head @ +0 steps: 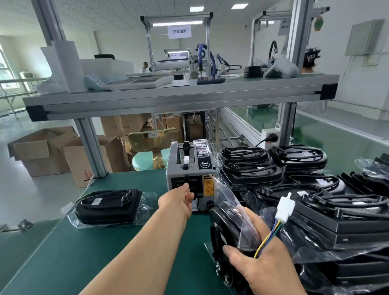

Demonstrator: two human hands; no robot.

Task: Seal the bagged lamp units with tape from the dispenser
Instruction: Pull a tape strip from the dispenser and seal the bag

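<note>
Standing upright at the far edge of the green table (104, 253), about mid-width: one tape dispenser (190, 170), a grey box with a yellow warning label on its front.

Left hand (180, 198): stretched out to the dispenser's front slot, with the fingertips at the opening. From my remote view the fingers are turned away, so I cannot tell whether they pinch tape or only touch the slot.

Right hand (260, 254): near the table's near right edge. The fingers and thumb are curled round a bagged lamp unit (224, 227), clamping the gathered bag mouth against the black housing. The unit stands on its edge, tilted, just in front of the dispenser.

Wire bundle (269, 239): yellow, blue and green leads rise out of the right hand's grip and end in a white connector (286, 206).

Second bagged unit (108, 207): lies flat near the table's left edge, well apart from the dispenser, with the cable coiled on top inside the bag.

Stacked bagged units (315, 186): overlapping rows along the right side of the table, from the far right corner toward the near edge. The nearest row is just beside the dispenser.

Power socket (270, 139): white, on the frame post at the far right corner, with a black plug inserted.

Upper shelf (182, 96): an aluminium rail spanning above the far edge.

Cardboard boxes (45, 150): on the floor beyond the far left corner, flaps open.
</note>
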